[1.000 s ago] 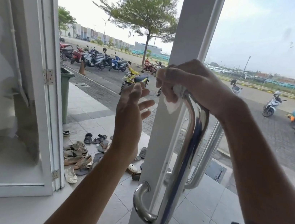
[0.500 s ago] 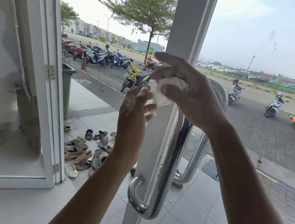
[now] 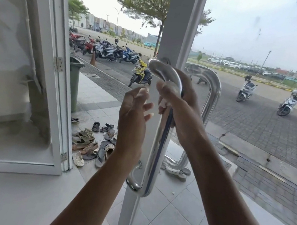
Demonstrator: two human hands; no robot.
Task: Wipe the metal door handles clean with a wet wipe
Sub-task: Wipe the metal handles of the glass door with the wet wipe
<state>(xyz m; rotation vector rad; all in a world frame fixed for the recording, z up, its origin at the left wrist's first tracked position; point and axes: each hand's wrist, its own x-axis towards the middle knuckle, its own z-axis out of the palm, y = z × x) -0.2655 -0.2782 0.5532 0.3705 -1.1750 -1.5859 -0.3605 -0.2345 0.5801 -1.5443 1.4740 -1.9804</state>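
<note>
Polished metal handle (image 3: 157, 151) gleams; right hand (image 3: 179, 101) grips wipe (image 3: 164, 103).

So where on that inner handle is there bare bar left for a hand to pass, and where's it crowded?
Free: the inner handle from below the right hand down to its bottom bend, and the short top curve above it. Crowded: the upper bar, where the right hand grips it with the wet wipe, left hand open alongside.

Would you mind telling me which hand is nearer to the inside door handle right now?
Right. The right hand grips the inside door handle near its top bend, wet wipe under the fingers. The left hand hovers open just left of it, not touching.
</note>
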